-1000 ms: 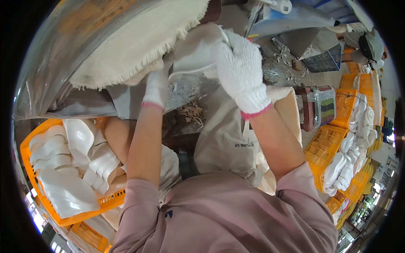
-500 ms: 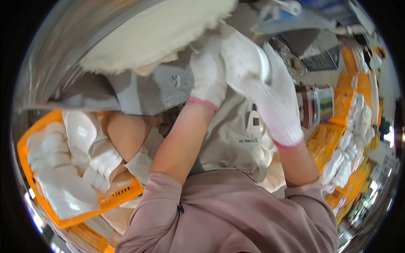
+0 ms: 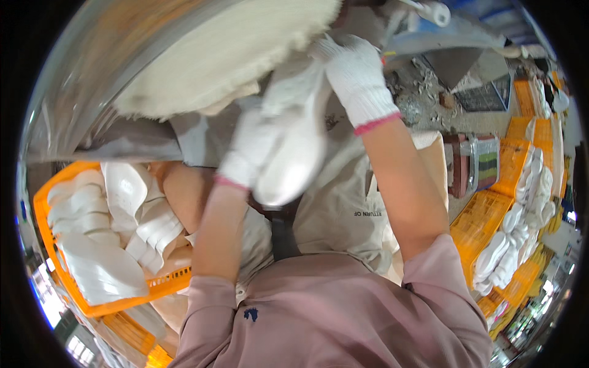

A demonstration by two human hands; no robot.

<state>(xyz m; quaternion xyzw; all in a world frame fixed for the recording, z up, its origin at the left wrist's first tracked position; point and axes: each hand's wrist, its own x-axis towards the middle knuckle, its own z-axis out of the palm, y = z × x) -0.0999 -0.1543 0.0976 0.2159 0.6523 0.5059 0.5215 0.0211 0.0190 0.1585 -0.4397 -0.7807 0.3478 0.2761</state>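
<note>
In my gloved left hand [image 3: 248, 147] is a glossy white spoon-shaped piece [image 3: 300, 147], blurred by motion. Its rounded end points down toward my body, and its narrow end tilts up toward the cloth wheel. My gloved right hand [image 3: 356, 70] closes around the far end of the same piece, its fingertips partly hidden. Both gloves are white knit with pink cuffs. Just ahead and to the left is a large cream buffing wheel [image 3: 227, 58] with a frayed edge, set in a grey metal housing [image 3: 199, 138]. The piece sits beside the wheel's lower right edge.
To my left an orange basket [image 3: 98, 306] holds several stacked white curved pieces [image 3: 126, 190]. On the right, orange crates [image 3: 481, 218] hold more white pieces [image 3: 509, 245]. A stack of coloured blocks [image 3: 485, 162] stands nearer. Grey debris [image 3: 423, 101] lies beyond my right hand.
The white piece has swung round, its rounded end coming down toward me. My left hand has moved down and left; my right hand has moved up and left to its far end.
</note>
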